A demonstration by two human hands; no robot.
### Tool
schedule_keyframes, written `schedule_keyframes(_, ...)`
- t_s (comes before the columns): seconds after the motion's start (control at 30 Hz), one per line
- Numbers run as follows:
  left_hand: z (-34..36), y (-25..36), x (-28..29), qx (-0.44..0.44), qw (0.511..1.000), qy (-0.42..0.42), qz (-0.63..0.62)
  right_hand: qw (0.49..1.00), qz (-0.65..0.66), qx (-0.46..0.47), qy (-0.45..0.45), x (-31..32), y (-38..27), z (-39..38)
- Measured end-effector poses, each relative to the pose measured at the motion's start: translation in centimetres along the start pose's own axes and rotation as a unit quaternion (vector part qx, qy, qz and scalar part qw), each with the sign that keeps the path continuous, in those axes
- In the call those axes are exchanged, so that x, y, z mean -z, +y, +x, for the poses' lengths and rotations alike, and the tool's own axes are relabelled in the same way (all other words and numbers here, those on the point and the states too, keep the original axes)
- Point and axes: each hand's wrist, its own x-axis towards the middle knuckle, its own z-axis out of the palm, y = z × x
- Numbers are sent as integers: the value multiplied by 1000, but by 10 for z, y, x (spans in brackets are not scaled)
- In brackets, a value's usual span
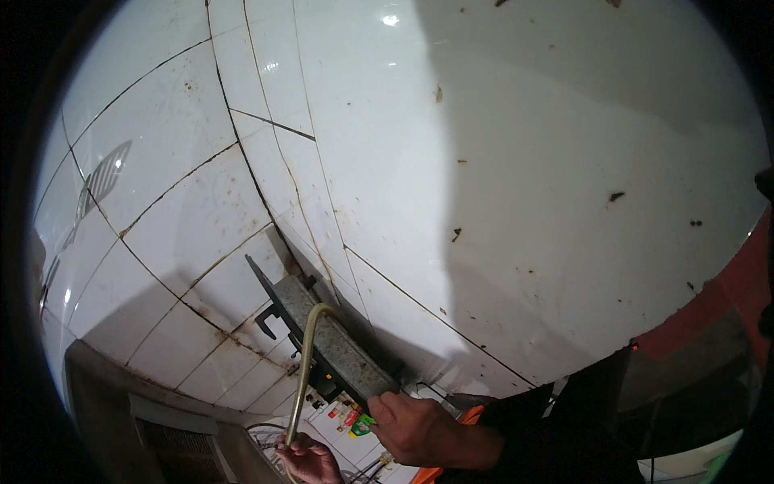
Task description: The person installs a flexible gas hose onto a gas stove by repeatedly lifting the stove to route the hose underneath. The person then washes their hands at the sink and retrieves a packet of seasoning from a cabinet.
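My left hand (pixel 310 460) grips a pale yellowish hose (pixel 306 363) near the bottom; the hose arches up to the side of a grey, speckled metal appliance with black brackets (pixel 347 351), which looks like a gas stove tipped on its side. My right hand (pixel 415 427) is closed round the lower end of the appliance, its fingers curled over the edge. The appliance lies along the seam between white tiled surfaces (pixel 177 226), partly hiding small black parts underneath.
A broad white tiled surface with dark stains (pixel 564 185) fills the upper right. At lower left is a grey metal unit with a vented panel (pixel 169 444). Small green, red and yellow items (pixel 359 423) show behind my hands. A red-and-dark area (pixel 726 306) lies at the right edge.
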Motion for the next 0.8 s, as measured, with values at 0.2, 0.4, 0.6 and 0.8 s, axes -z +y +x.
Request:
schedule_keyframes(0.2, 27, 27, 13, -63, 987, -125, 75, 998, 28, 46, -31, -2, 5, -5)
schedule_keyframes(0.4, 51, 17, 4, -173, 972, -130, 87, 991, 50, 65, -105, -6, 13, -1)
schedule_keyframes(0.6, 56, 19, -8, -229, 963, -86, 111, 987, 87, 130, -35, -22, 15, 8)
schedule_keyframes(0.8, 57, 30, 5, -220, 957, -110, 154, 984, 129, 55, -108, -17, 4, 10)
